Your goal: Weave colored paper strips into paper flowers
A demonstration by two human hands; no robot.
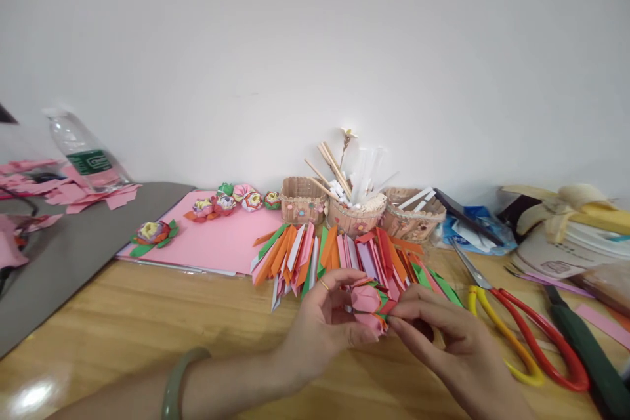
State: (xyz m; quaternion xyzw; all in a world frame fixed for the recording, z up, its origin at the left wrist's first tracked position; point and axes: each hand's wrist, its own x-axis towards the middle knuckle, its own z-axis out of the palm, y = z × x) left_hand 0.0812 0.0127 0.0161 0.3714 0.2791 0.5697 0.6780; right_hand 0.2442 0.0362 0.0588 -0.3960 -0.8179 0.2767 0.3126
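Between my two hands is a small folded-paper flower (367,300) in pink, green, orange and red. My left hand (327,315) is closed around its left side, thumb below and fingers above. The fingertips of my right hand (438,328) pinch its right edge, at a green and red petal. Just behind the flower, many folded paper strips (295,256) in orange, pink, green, white and red lie fanned out on the wooden table (207,315). Part of the flower's underside is hidden by my fingers.
Woven baskets (302,202) with sticks and straws line the wall. Finished paper flowers (152,233) sit on and beside pink paper sheets (221,243). Scissors (522,321) and a dark green-handled tool (581,341) lie right; a plastic bottle (86,151) stands far left.
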